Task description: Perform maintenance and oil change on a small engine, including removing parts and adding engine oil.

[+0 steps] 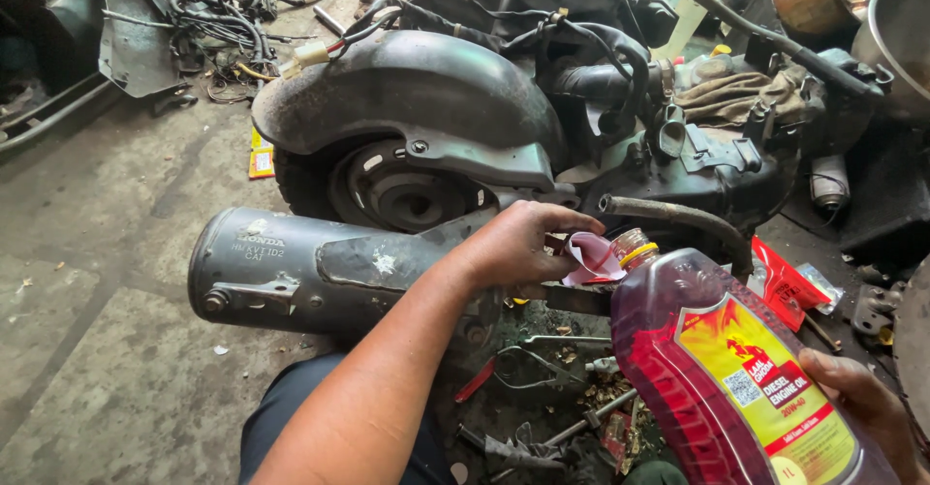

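My right hand (pixel 867 403) grips the base of a red translucent oil bottle (pixel 722 369) with a yellow and red label, tilted so its open neck points up and left. Its mouth sits at a small pink paper funnel (pixel 593 255). My left hand (pixel 518 246) pinches that funnel against the engine side of a stripped scooter (pixel 542 107). My left forearm crosses over the grey exhaust muffler (pixel 310 267), which lies along the scooter's rear wheel (pixel 397 189).
Pliers (pixel 528 364), a red-handled tool (pixel 475 380) and scattered debris lie on the floor below the engine. A red packet (pixel 787 281) rests at the right. A rag (pixel 741 95) lies on the engine. Loose wiring and panels (pixel 194 10) sit top left. Bare concrete floor (pixel 97 281) at left.
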